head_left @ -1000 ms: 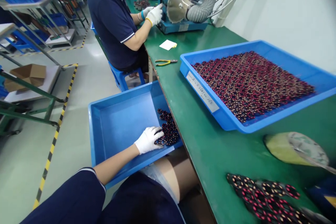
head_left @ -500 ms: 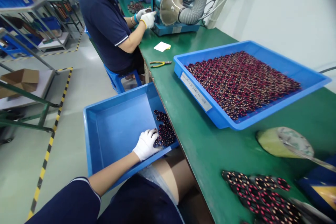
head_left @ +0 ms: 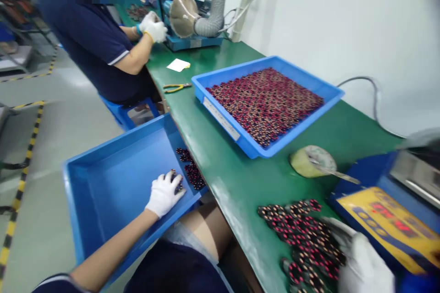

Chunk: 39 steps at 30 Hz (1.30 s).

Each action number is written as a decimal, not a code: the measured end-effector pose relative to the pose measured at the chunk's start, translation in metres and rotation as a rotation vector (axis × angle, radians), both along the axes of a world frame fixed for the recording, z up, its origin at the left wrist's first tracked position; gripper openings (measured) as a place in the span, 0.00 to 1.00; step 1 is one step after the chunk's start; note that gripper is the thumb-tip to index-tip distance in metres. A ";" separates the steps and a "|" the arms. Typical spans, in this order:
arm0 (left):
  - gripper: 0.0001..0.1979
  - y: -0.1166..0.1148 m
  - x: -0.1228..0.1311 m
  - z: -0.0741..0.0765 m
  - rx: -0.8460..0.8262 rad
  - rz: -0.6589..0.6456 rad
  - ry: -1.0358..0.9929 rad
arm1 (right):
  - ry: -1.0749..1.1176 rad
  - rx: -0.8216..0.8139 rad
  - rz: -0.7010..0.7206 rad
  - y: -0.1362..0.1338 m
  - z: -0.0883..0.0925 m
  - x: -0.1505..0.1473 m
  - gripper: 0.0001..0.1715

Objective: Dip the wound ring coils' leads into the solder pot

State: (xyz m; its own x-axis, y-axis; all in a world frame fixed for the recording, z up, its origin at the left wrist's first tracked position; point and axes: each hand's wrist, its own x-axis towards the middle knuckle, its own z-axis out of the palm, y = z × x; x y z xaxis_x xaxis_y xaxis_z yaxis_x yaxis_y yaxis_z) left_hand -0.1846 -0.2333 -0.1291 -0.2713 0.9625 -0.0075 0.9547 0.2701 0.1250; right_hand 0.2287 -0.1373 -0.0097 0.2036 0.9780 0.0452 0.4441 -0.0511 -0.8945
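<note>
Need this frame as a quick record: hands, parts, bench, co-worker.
left hand: white glove, on red-and-black ring parts in the shallow blue tray
right hand: white glove, blurred, by a loose pile of ring parts
bench: green; holds a full blue tray and pliers
co-worker: seated, gloved hands at a blue machine

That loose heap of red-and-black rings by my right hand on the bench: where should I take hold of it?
Take rings from the right edge of the heap, coming in from the right, where the right hand sits. They lie flat and overlapping in a loose layer on the green bench, so outer rings should lift off singly between fingertips without dragging the rest.
</note>
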 end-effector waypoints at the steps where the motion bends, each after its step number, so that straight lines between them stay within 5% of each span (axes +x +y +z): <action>1: 0.20 0.000 -0.003 0.000 0.008 0.009 -0.002 | 0.016 -0.034 -0.014 0.002 -0.002 0.000 0.26; 8: 0.12 0.008 -0.028 0.009 0.179 -0.040 -0.055 | 0.062 0.014 0.004 0.005 0.002 -0.005 0.27; 13: 0.16 0.013 -0.025 0.070 0.491 -0.043 -0.053 | 0.082 0.047 0.036 0.006 -0.003 -0.005 0.23; 17: 0.17 0.048 0.025 0.127 0.495 -0.405 -0.088 | 0.085 0.082 0.010 0.005 -0.005 -0.003 0.22; 20: 0.14 0.082 0.077 0.148 0.327 -0.749 -0.070 | 0.092 0.102 -0.009 0.006 -0.003 -0.004 0.22; 27: 0.27 0.112 0.169 0.145 0.165 -1.106 -0.059 | 0.152 0.062 0.230 0.033 0.017 -0.005 0.23; 32: 0.37 0.110 0.190 0.149 0.244 -1.160 -0.193 | 0.180 0.002 0.377 0.049 0.028 -0.003 0.21; 36: 0.33 0.085 0.150 0.138 0.445 -0.948 -0.291 | 0.218 -0.032 0.418 0.049 0.024 0.004 0.20; 39: 0.26 0.054 0.094 0.104 0.603 -0.531 -0.262 | 0.290 -0.051 0.425 0.046 0.015 0.013 0.20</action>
